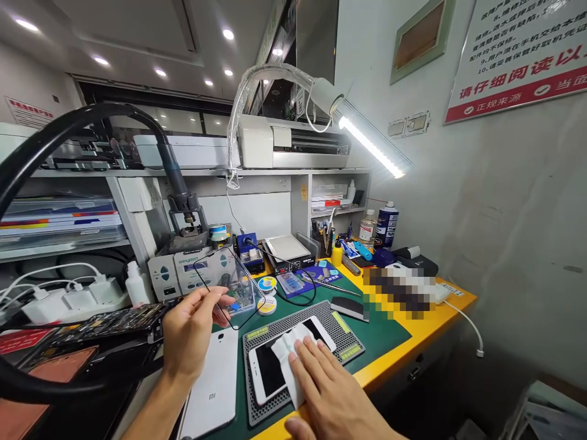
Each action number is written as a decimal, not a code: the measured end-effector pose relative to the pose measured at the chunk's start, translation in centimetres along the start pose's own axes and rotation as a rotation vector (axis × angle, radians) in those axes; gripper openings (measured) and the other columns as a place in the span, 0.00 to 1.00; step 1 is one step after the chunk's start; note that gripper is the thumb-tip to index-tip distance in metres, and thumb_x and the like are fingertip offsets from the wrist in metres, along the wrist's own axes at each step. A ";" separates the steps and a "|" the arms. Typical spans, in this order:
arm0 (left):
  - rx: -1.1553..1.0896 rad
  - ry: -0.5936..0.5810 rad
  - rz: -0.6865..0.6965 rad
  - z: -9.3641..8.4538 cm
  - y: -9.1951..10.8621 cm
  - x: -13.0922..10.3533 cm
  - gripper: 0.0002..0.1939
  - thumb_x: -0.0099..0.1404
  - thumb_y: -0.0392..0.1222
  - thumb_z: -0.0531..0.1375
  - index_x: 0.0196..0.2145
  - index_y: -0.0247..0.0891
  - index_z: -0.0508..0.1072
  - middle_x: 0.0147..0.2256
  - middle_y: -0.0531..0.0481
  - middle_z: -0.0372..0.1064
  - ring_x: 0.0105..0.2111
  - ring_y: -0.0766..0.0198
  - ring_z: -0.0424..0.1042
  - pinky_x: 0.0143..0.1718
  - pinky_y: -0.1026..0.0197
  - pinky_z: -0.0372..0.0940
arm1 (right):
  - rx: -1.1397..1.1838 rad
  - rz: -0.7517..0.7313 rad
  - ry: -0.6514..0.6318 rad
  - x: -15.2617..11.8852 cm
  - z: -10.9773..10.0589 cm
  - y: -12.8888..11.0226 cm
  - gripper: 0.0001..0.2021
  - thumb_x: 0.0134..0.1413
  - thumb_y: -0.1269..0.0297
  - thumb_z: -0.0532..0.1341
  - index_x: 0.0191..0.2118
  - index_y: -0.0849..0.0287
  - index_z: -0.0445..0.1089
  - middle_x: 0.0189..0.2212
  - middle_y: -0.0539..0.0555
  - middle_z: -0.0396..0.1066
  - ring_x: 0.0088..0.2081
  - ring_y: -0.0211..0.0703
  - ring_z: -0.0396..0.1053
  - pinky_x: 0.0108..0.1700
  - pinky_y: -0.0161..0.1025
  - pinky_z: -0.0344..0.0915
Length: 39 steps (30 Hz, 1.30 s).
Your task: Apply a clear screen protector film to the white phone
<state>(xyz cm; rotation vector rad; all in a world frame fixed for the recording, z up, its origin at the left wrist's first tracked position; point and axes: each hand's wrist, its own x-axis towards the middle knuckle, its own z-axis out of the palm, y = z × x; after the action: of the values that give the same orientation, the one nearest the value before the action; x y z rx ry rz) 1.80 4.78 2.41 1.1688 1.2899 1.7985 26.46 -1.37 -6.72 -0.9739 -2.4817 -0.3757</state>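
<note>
My left hand (192,330) pinches a thin black rectangular frame (247,275), like a phone bezel, raised above the bench with its middle see-through. A white tissue (290,351) lies beneath the fingers of my right hand (328,385), which press it flat onto a phone. That white phone (262,377), black screen up, rests at a slant on a grey perforated pad (257,415). Part of its screen is hidden by the tissue and my fingers. Left of the pad, below my left hand, a silver tablet (215,382) lies back side up.
A green mat (385,336) covers the yellow bench. Behind the pad are a clear parts box (243,296), solder reels (266,305), tweezers (337,286) and a heating plate (287,247). Circuit boards (114,324) lie at left. A black hose (77,116) arches at left; a lit lamp (371,143) hangs above.
</note>
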 end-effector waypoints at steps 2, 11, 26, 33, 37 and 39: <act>0.003 -0.004 -0.006 0.0 0.0 -0.1 0.11 0.56 0.47 0.65 0.31 0.36 0.77 0.25 0.51 0.76 0.20 0.67 0.66 0.22 0.66 0.64 | 0.123 0.128 -0.130 0.2 -2.1 1.0 0.36 0.65 0.47 0.52 0.68 0.70 0.54 0.67 0.69 0.50 0.67 0.64 0.49 0.67 0.55 0.52; 0.013 -0.004 -0.017 0.0 0.1 0.0 0.12 0.55 0.49 0.65 0.32 0.37 0.77 0.26 0.52 0.76 0.21 0.66 0.67 0.23 0.65 0.65 | 0.255 0.481 -0.249 -0.7 -6.8 7.3 0.36 0.68 0.43 0.44 0.69 0.67 0.53 0.69 0.64 0.49 0.68 0.57 0.48 0.69 0.55 0.47; -0.005 -0.145 -0.054 0.5 0.5 -0.7 0.13 0.56 0.49 0.65 0.31 0.36 0.77 0.26 0.50 0.75 0.20 0.67 0.66 0.22 0.65 0.64 | 0.294 0.590 0.005 0.8 -8.2 12.2 0.20 0.65 0.53 0.52 0.46 0.59 0.77 0.44 0.60 0.77 0.46 0.55 0.72 0.48 0.47 0.67; -0.035 -0.335 -0.053 0.9 0.9 -1.6 0.16 0.59 0.52 0.65 0.32 0.34 0.78 0.28 0.46 0.76 0.19 0.66 0.68 0.21 0.64 0.64 | 1.138 0.629 -0.040 6.9 -8.1 8.5 0.21 0.55 0.48 0.64 0.45 0.61 0.75 0.31 0.54 0.76 0.36 0.46 0.74 0.31 0.37 0.67; -0.055 -0.355 -0.054 1.0 1.1 -1.7 0.17 0.59 0.53 0.65 0.32 0.34 0.78 0.27 0.46 0.75 0.19 0.66 0.67 0.20 0.64 0.64 | 1.460 0.528 -0.213 11.1 -7.3 6.3 0.21 0.48 0.50 0.70 0.42 0.63 0.76 0.32 0.54 0.75 0.34 0.43 0.74 0.30 0.34 0.68; -0.068 -0.335 -0.053 1.0 1.2 -1.6 0.17 0.59 0.53 0.65 0.32 0.34 0.78 0.27 0.46 0.75 0.20 0.66 0.67 0.20 0.64 0.64 | 1.520 0.447 -0.318 12.4 -6.6 5.8 0.19 0.47 0.51 0.71 0.34 0.65 0.76 0.28 0.53 0.74 0.31 0.40 0.73 0.30 0.34 0.68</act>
<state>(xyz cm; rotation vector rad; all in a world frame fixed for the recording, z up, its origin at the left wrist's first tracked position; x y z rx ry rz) 3.35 3.37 3.22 1.3184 1.0464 1.5180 24.42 7.24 5.62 -0.7755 -1.7973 1.6292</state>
